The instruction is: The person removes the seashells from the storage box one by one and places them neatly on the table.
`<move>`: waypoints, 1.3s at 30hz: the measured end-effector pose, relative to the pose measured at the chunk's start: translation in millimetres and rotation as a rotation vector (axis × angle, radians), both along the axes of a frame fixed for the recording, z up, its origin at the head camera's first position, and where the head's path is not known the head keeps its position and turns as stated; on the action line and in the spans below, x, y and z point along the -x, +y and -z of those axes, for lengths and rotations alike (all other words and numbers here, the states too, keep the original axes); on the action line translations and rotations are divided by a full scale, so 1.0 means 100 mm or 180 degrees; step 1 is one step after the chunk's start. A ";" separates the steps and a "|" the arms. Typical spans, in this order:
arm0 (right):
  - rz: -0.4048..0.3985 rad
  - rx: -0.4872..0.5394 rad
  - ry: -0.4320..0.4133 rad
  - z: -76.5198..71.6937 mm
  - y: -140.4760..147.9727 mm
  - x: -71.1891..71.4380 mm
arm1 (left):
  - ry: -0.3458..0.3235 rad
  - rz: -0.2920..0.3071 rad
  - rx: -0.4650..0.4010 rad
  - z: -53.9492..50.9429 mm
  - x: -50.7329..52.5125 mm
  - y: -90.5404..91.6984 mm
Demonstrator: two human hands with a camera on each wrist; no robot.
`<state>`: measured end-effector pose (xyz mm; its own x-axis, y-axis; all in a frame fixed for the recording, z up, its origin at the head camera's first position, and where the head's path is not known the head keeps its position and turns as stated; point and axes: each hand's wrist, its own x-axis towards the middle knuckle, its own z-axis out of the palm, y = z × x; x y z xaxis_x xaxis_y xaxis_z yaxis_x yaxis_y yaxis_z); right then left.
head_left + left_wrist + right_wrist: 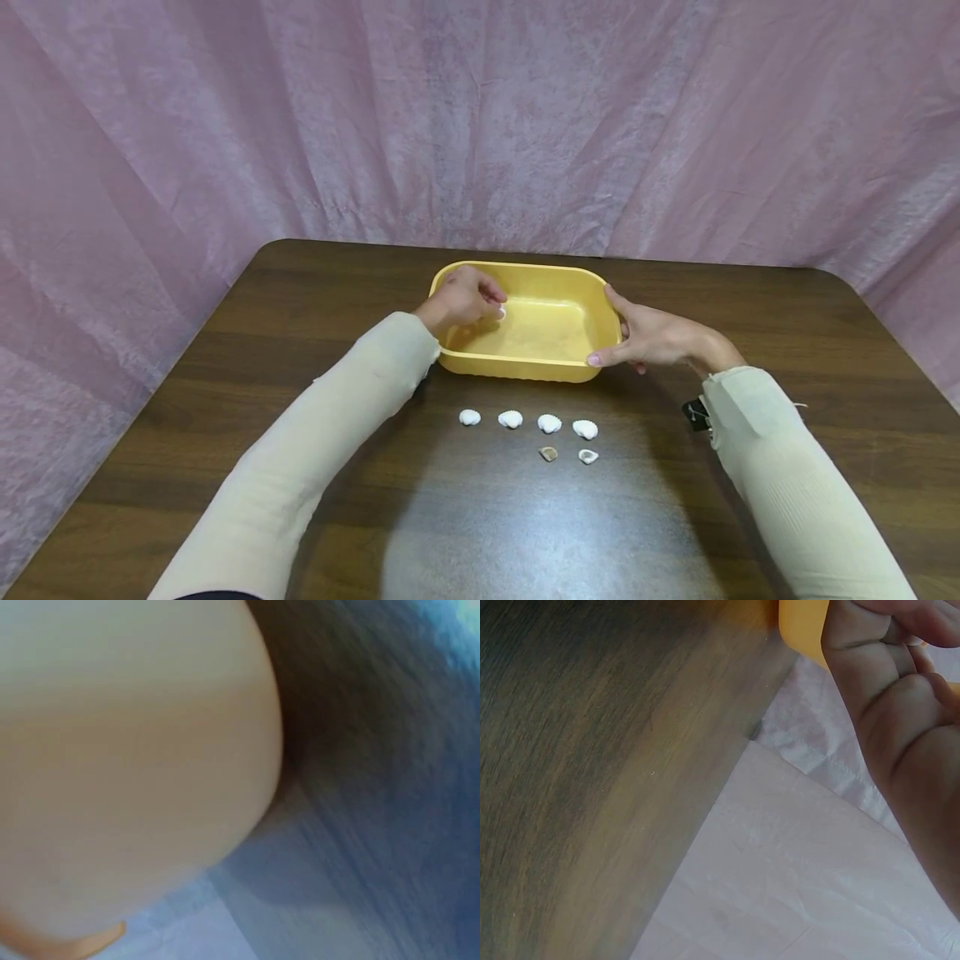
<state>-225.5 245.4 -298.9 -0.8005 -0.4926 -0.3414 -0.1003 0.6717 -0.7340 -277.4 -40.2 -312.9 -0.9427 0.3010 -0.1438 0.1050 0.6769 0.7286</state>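
Note:
A yellow plastic basin stands toward the back of the table. My left hand reaches over its left end and pinches a small white seashell at its fingertips, low inside the basin. At the opposite end my right hand grips the rim, its thumb at the front corner. In front of the basin lies a row of white ribbed seashells. Nearer still are a brownish shell and a white shell. The left wrist view is mostly filled by blurred skin, which hides the fingers.
The dark wooden table has rounded back corners. Behind it hangs a pink velvety curtain. Cream sleeves cover both forearms, and a small black item shows at the right cuff.

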 end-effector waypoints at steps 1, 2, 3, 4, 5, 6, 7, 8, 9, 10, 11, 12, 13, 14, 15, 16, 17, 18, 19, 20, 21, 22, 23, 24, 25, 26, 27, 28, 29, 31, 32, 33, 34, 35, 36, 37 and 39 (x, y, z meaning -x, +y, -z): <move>0.0001 -0.0011 0.0003 0.00 0.00 0.00 | -0.0058 0.0025 -0.0057 -0.01 -0.01 -0.01; 0.0002 -0.0024 0.0005 -0.01 0.00 -0.01 | -0.0114 0.0052 -0.0121 -0.03 -0.02 -0.01; 0.0006 -0.0035 0.0008 -0.01 0.00 -0.01 | -0.0183 0.0071 -0.0202 -0.04 -0.03 -0.02; 0.0009 -0.0049 0.0011 -0.01 0.00 -0.01 | -0.0245 0.0091 -0.0286 -0.05 -0.04 -0.02; 0.0011 -0.0062 0.0015 -0.01 0.01 -0.01 | -0.0294 0.0117 -0.0360 -0.06 -0.05 -0.03; 0.0011 -0.0067 0.0018 -0.01 0.01 -0.01 | -0.0357 0.0132 -0.0433 -0.08 -0.07 -0.04; 0.0012 -0.0069 0.0015 -0.01 0.01 -0.01 | -0.0371 0.0163 -0.0483 -0.09 -0.08 -0.04; 0.0013 -0.0075 0.0017 -0.01 0.01 -0.01 | -0.0388 0.0192 -0.0519 -0.10 -0.09 -0.05; 0.0004 -0.0062 0.0022 0.00 0.01 -0.01 | -0.0406 0.0221 -0.0551 -0.11 -0.11 -0.06; -0.0005 -0.0049 0.0027 0.00 0.01 -0.01 | -0.0420 0.0245 -0.0576 -0.12 -0.13 -0.07; -0.0012 -0.0032 0.0028 0.00 0.01 -0.01 | -0.0435 0.0267 -0.0600 -0.13 -0.14 -0.07; -0.0019 -0.0017 0.0031 0.00 0.00 -0.01 | -0.0451 0.0288 -0.0634 -0.14 -0.16 -0.08; -0.0026 -0.0004 0.0038 0.00 0.00 -0.01 | -0.0480 0.0302 -0.0684 -0.16 -0.18 -0.09; -0.0032 0.0008 0.0046 0.00 0.00 -0.01 | -0.0514 0.0306 -0.0732 -0.17 -0.20 -0.10; -0.0036 0.0023 0.0050 0.00 0.00 -0.01 | -0.0545 0.0312 -0.0796 -0.19 -0.22 -0.10; -0.0034 0.0023 0.0052 -0.01 0.00 -0.01 | -0.0574 0.0315 -0.0862 -0.20 -0.25 -0.11; -0.0034 0.0027 0.0053 -0.01 0.00 -0.02 | -0.0584 0.0316 -0.0913 -0.21 -0.27 -0.12; -0.0037 0.0027 0.0058 -0.01 0.00 -0.02 | -0.0606 0.0312 -0.0982 -0.23 -0.29 -0.12; -0.0036 0.0027 0.0059 -0.01 0.00 -0.02 | -0.0620 0.0305 -0.1036 -0.24 -0.31 -0.13; -0.0035 0.0028 0.0057 -0.01 0.00 -0.02 | -0.0614 0.0302 -0.1085 -0.25 -0.34 -0.13; -0.0034 0.0025 0.0052 -0.01 0.00 -0.02 | -0.0603 0.0294 -0.1133 -0.26 -0.36 -0.14; -0.0034 0.0021 0.0049 -0.01 0.00 -0.02 | -0.0574 0.0284 -0.1152 -0.27 -0.38 -0.15; -0.0035 0.0017 0.0047 -0.01 0.00 -0.02 | -0.0548 0.0273 -0.1189 -0.27 -0.40 -0.16; -0.0036 0.0013 0.0043 -0.01 0.00 -0.02 | -0.0536 0.0267 -0.1252 -0.28 -0.43 -0.17; -0.0030 0.0006 0.0037 -0.01 -0.01 -0.02 | -0.0519 0.0265 -0.1320 -0.29 -0.46 -0.17; -0.0025 -0.0010 0.0035 -0.01 -0.01 -0.02 | -0.0504 0.0270 -0.1399 -0.29 -0.49 -0.18; -0.0016 -0.0027 0.0027 -0.01 -0.01 -0.02 | -0.0492 0.0274 -0.1473 -0.30 -0.52 -0.19; -0.0008 -0.0036 0.0017 -0.02 -0.01 -0.02 | -0.0501 0.0276 -0.1560 -0.30 -0.55 -0.20; 0.0000 -0.0047 0.0010 -0.02 -0.01 -0.01 | -0.0521 0.0281 -0.1655 -0.30 -0.59 -0.20; 0.0014 -0.0067 -0.0002 -0.02 -0.01 -0.01 | -0.0579 0.0287 -0.1828 -0.29 -0.66 -0.21; 0.0015 -0.0074 -0.0006 -0.02 0.00 -0.01 | -0.0610 0.0280 -0.1880 -0.29 -0.69 -0.22; 0.0016 -0.0069 -0.0017 -0.02 0.00 -0.01 | -0.0647 0.0265 -0.1931 -0.28 -0.72 -0.23; 0.0010 -0.0068 -0.0017 -0.02 0.00 -0.01 | -0.0695 0.0251 -0.1974 -0.27 -0.75 -0.23; 0.0009 -0.0068 -0.0016 -0.02 0.00 -0.01 | -0.0742 0.0235 -0.2014 -0.26 -0.78 -0.24; 0.0005 -0.0067 -0.0016 -0.02 0.00 -0.01 | -0.0791 0.0218 -0.2055 -0.24 -0.81 -0.24; 0.0008 -0.0069 -0.0021 -0.02 0.00 -0.01 | -0.0836 0.0200 -0.2078 -0.23 -0.83 -0.25; 0.0007 -0.0070 -0.0030 -0.02 0.00 -0.01 | -0.0898 0.0179 -0.2099 -0.21 -0.88 -0.26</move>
